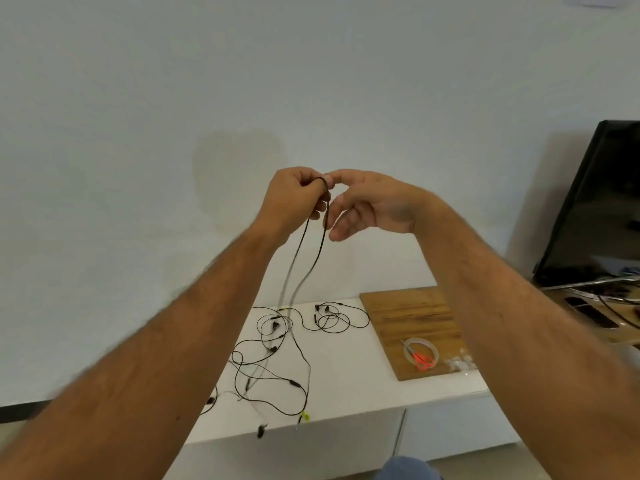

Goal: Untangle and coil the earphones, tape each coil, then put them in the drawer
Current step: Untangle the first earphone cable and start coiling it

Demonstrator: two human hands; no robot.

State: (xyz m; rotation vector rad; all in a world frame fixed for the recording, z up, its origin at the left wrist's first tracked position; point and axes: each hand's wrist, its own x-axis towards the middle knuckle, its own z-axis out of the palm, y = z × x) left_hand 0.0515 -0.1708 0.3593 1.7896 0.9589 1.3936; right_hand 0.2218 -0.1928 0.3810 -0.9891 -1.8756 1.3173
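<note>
Both hands are raised high in front of the wall. My left hand (294, 199) is closed around the top of a black earphone cable (313, 251), which hangs in two strands down to the white cabinet top (349, 368). My right hand (367, 206) is beside it, thumb and forefinger pinching the cable's bend at the top, the other fingers spread. A tangle of black earphones (273, 362) lies on the cabinet below, with a second looser bunch (329, 317) behind it. A yellow-green plug (304, 416) sits at the front edge.
A wooden board (415, 323) lies on the right of the cabinet with a clear tape roll (429, 346) and red-handled scissors (423, 361) on it. A black screen (602, 202) stands at the far right. The drawer fronts (450, 427) are below the top.
</note>
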